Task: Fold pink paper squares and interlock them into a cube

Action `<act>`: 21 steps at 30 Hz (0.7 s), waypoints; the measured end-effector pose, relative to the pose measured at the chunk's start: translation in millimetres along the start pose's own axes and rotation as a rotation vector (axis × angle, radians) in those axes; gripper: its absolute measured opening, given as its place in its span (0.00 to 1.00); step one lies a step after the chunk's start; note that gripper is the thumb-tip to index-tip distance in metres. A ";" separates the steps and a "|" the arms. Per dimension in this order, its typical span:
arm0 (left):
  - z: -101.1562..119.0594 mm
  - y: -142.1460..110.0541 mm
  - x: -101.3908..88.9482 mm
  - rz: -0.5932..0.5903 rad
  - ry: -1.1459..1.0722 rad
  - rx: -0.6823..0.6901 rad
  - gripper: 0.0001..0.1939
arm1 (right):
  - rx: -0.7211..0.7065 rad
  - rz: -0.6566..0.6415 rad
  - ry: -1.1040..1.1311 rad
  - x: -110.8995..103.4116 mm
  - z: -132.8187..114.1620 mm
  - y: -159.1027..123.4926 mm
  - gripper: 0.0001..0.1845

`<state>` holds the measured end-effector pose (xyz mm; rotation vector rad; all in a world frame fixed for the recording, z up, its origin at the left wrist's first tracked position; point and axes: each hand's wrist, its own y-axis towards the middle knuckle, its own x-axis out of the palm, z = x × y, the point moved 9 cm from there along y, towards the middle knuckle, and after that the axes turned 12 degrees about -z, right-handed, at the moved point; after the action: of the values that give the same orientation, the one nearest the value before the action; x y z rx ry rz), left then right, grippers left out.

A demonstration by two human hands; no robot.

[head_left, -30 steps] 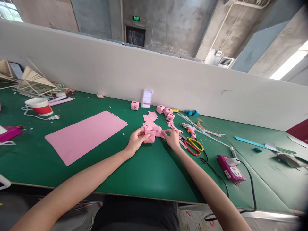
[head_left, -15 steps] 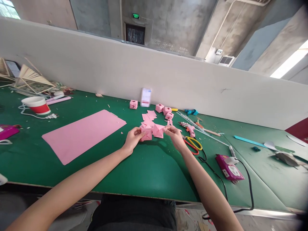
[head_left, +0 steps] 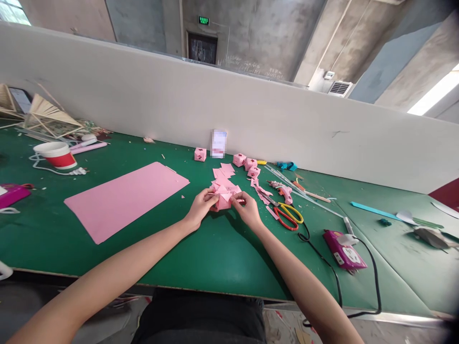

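Both my hands meet over the middle of the green table (head_left: 222,248) around a folded pink paper piece (head_left: 224,198). My left hand (head_left: 201,209) pinches its left side with curled fingers. My right hand (head_left: 246,209) grips its right side, fingers closed. Just behind lies a pile of pink paper squares (head_left: 223,175). Several small finished pink paper cubes (head_left: 247,165) stand near the white partition, and one cube (head_left: 200,154) stands apart to the left. A large pink sheet (head_left: 125,198) lies flat to my left.
Red-and-yellow scissors (head_left: 289,216) and a pink glue gun (head_left: 283,191) lie right of my hands. A pink power strip (head_left: 344,255) with a black cable sits further right. A red-and-white cup (head_left: 57,155) and stick frames (head_left: 46,119) stand at the far left.
My right hand has brought its pink piece leftwards and joined it to the piece in my left hand. The two pieces were apart half a second ago.
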<state>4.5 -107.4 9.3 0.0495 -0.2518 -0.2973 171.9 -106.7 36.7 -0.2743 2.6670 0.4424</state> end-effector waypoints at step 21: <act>15.0 -0.8 -0.2 0.004 0.474 0.169 0.16 | 0.001 -0.109 -0.662 -31.8 35.8 12.4 0.22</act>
<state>0.3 -108.2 23.6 0.2825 0.1939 -0.2515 210.5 -78.8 23.0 -0.2219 1.9964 0.4095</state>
